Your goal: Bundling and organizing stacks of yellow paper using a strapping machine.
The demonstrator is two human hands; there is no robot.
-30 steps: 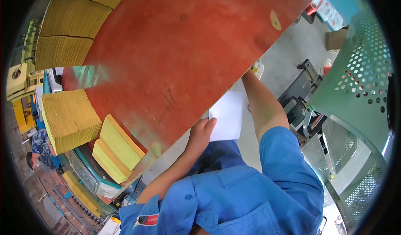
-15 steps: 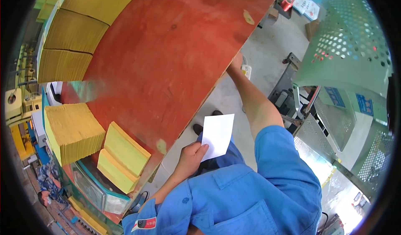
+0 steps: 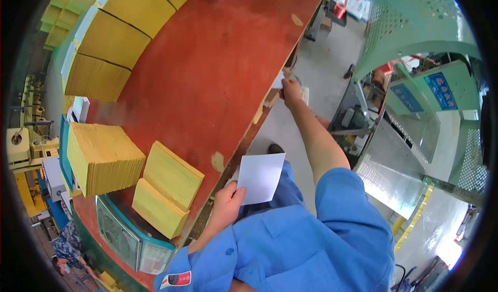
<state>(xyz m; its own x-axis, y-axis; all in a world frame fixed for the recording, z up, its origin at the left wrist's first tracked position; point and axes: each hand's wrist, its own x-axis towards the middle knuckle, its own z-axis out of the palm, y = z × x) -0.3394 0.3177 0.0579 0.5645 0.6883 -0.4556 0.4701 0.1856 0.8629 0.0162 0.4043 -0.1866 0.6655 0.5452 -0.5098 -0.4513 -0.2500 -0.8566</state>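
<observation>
My left hand [image 3: 226, 205] holds a blank white sheet of paper [image 3: 261, 177] by its lower left corner, just off the front edge of a red-brown table [image 3: 207, 69]. My right hand [image 3: 291, 91] is stretched out along that same edge, farther away, with its fingers closed on a small white slip [image 3: 278, 81] by a wooden block [image 3: 271, 98]. Two short yellow paper stacks [image 3: 167, 186] lie on the table close to my left hand. Both arms wear blue sleeves.
A taller yellow stack [image 3: 104, 158] and large yellow bundles [image 3: 111, 43] sit on the table's left and far side. A teal machine panel [image 3: 132, 237] stands lower left. Green perforated machine guards [image 3: 415, 17] and a metal chute [image 3: 394, 167] stand right, across grey floor.
My right hand has moved farther along the table edge and taken a small white slip. My left hand has lowered the white sheet away from the table's edge.
</observation>
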